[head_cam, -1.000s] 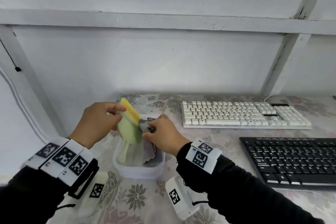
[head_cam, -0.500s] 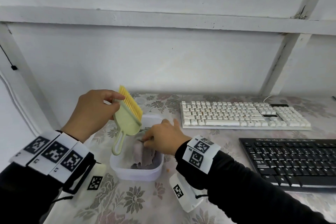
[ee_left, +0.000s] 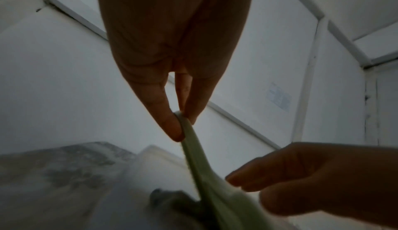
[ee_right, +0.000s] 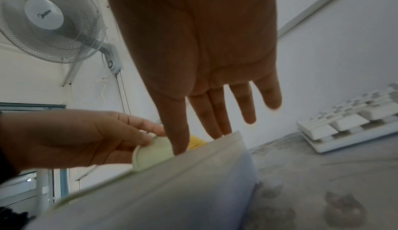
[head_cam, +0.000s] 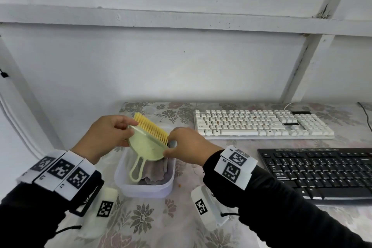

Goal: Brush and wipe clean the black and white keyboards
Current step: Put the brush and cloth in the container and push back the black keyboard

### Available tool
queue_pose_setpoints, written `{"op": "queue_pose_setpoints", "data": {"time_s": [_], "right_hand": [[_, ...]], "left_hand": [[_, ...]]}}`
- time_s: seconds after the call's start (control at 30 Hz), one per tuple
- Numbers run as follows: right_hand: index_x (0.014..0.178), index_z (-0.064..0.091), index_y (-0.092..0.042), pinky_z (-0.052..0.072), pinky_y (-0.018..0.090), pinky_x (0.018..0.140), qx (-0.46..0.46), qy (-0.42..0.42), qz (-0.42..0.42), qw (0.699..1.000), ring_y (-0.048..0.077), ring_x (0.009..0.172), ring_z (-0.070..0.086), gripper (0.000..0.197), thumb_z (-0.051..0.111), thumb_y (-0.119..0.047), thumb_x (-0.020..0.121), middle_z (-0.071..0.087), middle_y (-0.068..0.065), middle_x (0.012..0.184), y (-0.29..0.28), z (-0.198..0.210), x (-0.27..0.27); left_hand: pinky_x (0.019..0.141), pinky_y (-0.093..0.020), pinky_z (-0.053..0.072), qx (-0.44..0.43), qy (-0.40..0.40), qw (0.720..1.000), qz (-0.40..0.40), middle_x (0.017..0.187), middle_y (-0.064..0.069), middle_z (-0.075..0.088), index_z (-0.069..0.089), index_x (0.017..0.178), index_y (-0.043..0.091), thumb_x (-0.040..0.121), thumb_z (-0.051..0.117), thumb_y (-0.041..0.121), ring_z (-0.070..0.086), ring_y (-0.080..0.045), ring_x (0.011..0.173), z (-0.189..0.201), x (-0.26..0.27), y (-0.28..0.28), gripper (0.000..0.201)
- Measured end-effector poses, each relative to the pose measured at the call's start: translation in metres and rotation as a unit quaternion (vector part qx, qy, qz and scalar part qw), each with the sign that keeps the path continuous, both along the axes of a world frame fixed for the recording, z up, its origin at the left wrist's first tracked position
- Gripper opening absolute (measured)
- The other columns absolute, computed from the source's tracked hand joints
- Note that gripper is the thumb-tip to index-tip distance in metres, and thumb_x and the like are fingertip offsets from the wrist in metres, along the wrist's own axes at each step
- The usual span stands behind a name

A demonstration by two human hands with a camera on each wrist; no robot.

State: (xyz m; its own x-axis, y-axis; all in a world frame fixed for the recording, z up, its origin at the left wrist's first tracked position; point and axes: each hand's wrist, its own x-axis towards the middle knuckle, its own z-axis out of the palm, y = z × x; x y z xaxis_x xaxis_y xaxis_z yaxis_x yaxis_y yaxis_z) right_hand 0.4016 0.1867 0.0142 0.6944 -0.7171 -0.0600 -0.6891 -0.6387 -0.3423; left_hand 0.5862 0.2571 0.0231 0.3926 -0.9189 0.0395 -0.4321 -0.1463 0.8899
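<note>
A pale green hand brush (head_cam: 148, 147) with yellow bristles hangs over a clear plastic container (head_cam: 145, 189), its loop handle pointing down. My left hand (head_cam: 131, 127) pinches the brush's left edge between thumb and fingers (ee_left: 165, 123). On the brush's right edge my right hand (head_cam: 169, 145) pinches too, thumb under the body and fingers by the bristles. A grey cloth (head_cam: 155, 171) lies crumpled in the container. The white keyboard (head_cam: 261, 125) lies at the back right, and the black keyboard (head_cam: 322, 169) lies in front of it, near the right edge.
The table wears a flowered cover (head_cam: 141, 219) and backs onto a white wall. A small speck (head_cam: 179, 185) lies right of the container. Cables (head_cam: 365, 115) run off behind the keyboards. A wall fan (ee_right: 47, 17) shows in the right wrist view.
My right hand let go of the grey cloth in the container and rose to take the brush's right edge. The left hand kept hold of the brush.
</note>
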Motion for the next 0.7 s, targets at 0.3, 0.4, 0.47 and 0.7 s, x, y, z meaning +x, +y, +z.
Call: {"op": "queue_pose_setpoints", "data": {"time_s": [0.3,0.4,0.47,0.7], "right_hand": [[0.144,0.026,-0.009,0.032,0.031,0.105,0.107,-0.010,0.017,0.994,0.021,0.134,0.032,0.085,0.064,-0.051,0.081,0.025,0.005,0.148,0.026,-0.001,-0.019],[0.149,0.014,-0.008,0.029,0.031,0.108,0.121,-0.001,0.018,0.992,0.022,0.138,0.027,0.097,0.066,-0.052,0.080,0.018,0.003,0.151,0.031,-0.003,-0.020],[0.149,0.012,-0.006,0.028,0.030,0.110,0.119,-0.001,0.020,0.993,0.022,0.138,0.025,0.098,0.066,-0.050,0.081,0.015,0.004,0.153,0.033,-0.004,-0.023],[0.136,0.039,-0.009,0.036,0.032,0.099,0.103,-0.024,-0.027,0.994,0.023,0.122,0.043,0.064,0.061,-0.044,0.087,0.038,0.008,0.138,0.028,0.003,-0.055]], "left_hand": [[0.064,-0.027,0.048,0.126,-0.077,0.989,-0.026,0.104,-0.005,0.061,0.058,0.107,0.027,0.078,0.071,0.013,0.060,-0.018,0.084,-0.021,0.007,0.009,0.035],[0.075,-0.031,0.049,0.143,-0.149,0.977,-0.046,0.115,-0.002,0.058,0.051,0.120,0.029,0.078,0.072,0.022,0.059,-0.018,0.094,-0.018,0.000,0.013,0.048],[0.094,-0.034,0.041,0.135,-0.223,0.964,-0.052,0.130,-0.004,0.049,0.045,0.130,0.025,0.080,0.071,0.026,0.049,-0.020,0.116,-0.013,-0.008,0.014,0.057],[0.100,-0.030,0.033,0.068,-0.280,0.953,-0.094,0.140,0.001,0.039,0.039,0.136,0.024,0.084,0.066,0.032,0.037,-0.017,0.128,0.013,-0.062,0.005,0.059]]}}
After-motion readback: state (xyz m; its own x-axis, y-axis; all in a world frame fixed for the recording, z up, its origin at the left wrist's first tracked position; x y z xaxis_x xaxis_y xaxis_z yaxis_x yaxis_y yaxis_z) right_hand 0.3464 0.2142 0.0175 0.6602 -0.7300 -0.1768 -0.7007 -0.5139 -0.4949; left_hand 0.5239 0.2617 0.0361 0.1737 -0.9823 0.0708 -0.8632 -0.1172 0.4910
